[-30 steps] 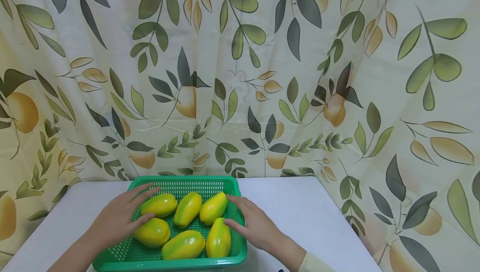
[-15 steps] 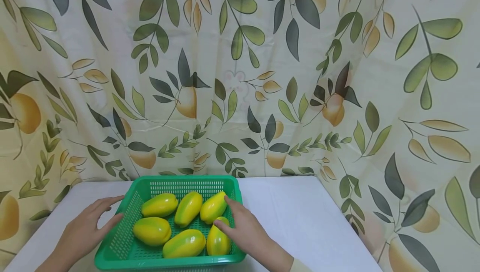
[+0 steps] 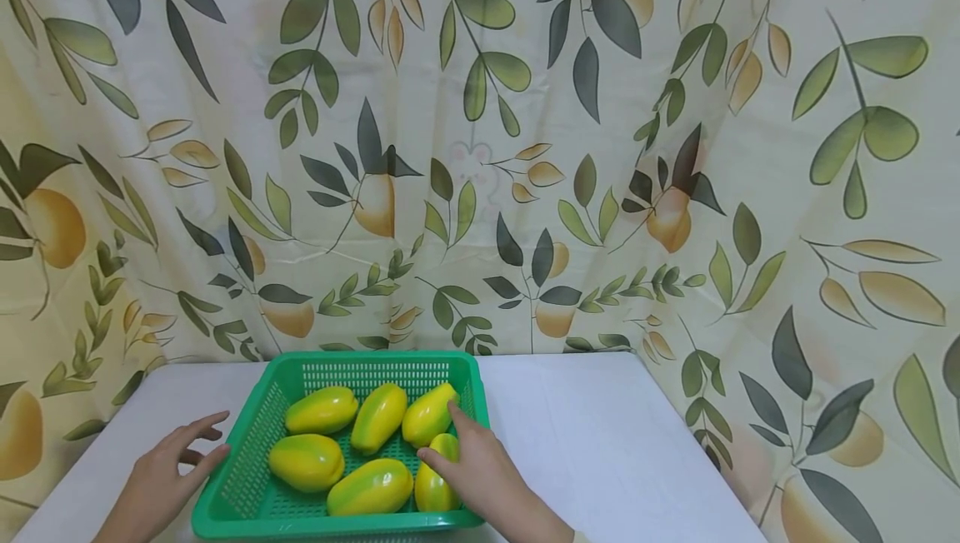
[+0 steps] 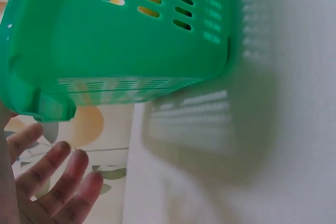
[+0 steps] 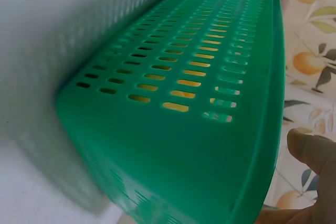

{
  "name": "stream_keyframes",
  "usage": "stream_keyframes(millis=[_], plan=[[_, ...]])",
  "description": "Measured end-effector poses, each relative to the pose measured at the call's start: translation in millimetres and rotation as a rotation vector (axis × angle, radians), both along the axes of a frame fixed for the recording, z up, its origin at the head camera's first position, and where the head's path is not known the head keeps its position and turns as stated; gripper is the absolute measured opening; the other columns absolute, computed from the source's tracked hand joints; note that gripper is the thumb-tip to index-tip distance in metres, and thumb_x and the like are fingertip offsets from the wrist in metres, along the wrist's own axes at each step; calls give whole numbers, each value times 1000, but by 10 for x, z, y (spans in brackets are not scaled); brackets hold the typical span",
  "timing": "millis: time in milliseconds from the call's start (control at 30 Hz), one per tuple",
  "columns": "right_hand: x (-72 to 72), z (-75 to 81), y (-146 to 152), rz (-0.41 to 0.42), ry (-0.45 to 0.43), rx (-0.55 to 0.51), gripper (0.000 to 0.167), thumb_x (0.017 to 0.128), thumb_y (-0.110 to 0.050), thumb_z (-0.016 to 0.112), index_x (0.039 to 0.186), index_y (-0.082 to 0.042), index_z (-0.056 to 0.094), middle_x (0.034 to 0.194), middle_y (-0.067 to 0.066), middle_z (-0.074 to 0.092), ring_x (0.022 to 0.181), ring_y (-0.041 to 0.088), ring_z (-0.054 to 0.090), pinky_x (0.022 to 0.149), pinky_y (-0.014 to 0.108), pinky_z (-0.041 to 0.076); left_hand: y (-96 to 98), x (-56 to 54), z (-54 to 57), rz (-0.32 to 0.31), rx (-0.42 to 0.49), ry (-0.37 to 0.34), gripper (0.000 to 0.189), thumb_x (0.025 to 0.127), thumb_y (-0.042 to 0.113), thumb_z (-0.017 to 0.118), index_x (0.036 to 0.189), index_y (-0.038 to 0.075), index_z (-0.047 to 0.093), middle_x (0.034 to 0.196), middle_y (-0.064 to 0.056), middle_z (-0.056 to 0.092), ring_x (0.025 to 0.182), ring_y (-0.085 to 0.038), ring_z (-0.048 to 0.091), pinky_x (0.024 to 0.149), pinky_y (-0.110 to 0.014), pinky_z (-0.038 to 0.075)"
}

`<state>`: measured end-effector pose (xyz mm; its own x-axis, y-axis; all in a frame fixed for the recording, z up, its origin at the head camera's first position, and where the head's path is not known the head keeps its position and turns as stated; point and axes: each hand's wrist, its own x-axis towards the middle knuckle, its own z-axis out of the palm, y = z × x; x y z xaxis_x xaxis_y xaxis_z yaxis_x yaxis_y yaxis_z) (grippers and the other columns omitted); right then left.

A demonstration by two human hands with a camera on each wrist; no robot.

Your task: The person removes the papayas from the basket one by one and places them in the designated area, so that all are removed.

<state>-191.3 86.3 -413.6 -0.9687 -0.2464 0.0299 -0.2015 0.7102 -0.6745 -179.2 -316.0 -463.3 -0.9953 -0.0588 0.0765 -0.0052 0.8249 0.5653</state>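
Observation:
A green plastic basket (image 3: 337,525) holds several glossy yellow-green fruits, papaya-like in shape, lying in two rough rows. Just outside its left rim is my left hand (image 3: 161,472), fingers spread and thumb pointing at the rim. In the left wrist view, those fingers (image 4: 65,182) extend beside a basket corner, holding nothing. My right hand (image 3: 483,468) reaches over the right rim, thumb and forefinger apart, and partly covers the front right fruit (image 3: 435,489). Its forefinger tip overlaps the back right fruit (image 3: 429,416). The right wrist view shows the thumb (image 5: 310,148) beside the basket's rim.
The basket stands on a white-covered table (image 3: 585,435), whose surface extends to both sides of it. Directly behind the table hangs a curtain (image 3: 480,193) printed with leaves and fruit.
My left hand has drawn back leftward, from over the basket's left fruits to outside the rim. The right hand has shifted left, farther over the front right fruit. The fruits stay in place.

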Motion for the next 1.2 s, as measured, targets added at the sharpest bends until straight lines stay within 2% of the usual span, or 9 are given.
stream_keyframes(millis=[133,233,500,633,800,1200], plan=[[-1,-10,-23,-6,-2,8,87,86,-52,72,144,5,43,137,25,55,123,38,56,95,61,49,-15,-6,-33,22,96,-110,75,97,54,55,147,1,38,119,-23,60,89,-22,66,65,-31,60],[-8,-25,-43,-11,-13,8,87,84,-50,74,143,7,43,135,26,56,122,38,56,95,61,49,-13,0,-53,26,162,-149,74,98,52,55,148,1,35,117,-21,61,87,-21,67,61,-27,59],[-7,-68,-119,-5,-25,22,88,78,-38,82,139,13,44,126,29,61,115,37,61,95,58,51,-15,23,-89,23,286,-223,74,100,49,51,150,-2,30,114,-18,61,98,-30,67,69,-35,61],[-22,-84,-137,-8,-29,26,88,77,-35,84,139,13,44,119,29,64,107,32,64,90,57,54,-13,38,-97,17,383,-254,73,102,47,49,151,-3,28,110,-13,61,95,-26,66,70,-37,62],[-43,-88,-154,-13,-49,19,89,75,-30,86,139,14,43,117,28,65,104,32,64,89,58,54,-7,34,-100,17,480,-282,75,102,45,50,152,-4,23,106,-11,61,88,-22,65,72,-38,62],[-64,-116,-200,-14,-78,15,86,74,-21,87,138,15,43,113,25,66,89,25,60,83,52,57,-17,20,-134,48,516,-307,78,100,45,54,152,-6,23,104,-9,62,98,-24,61,78,-46,61]])
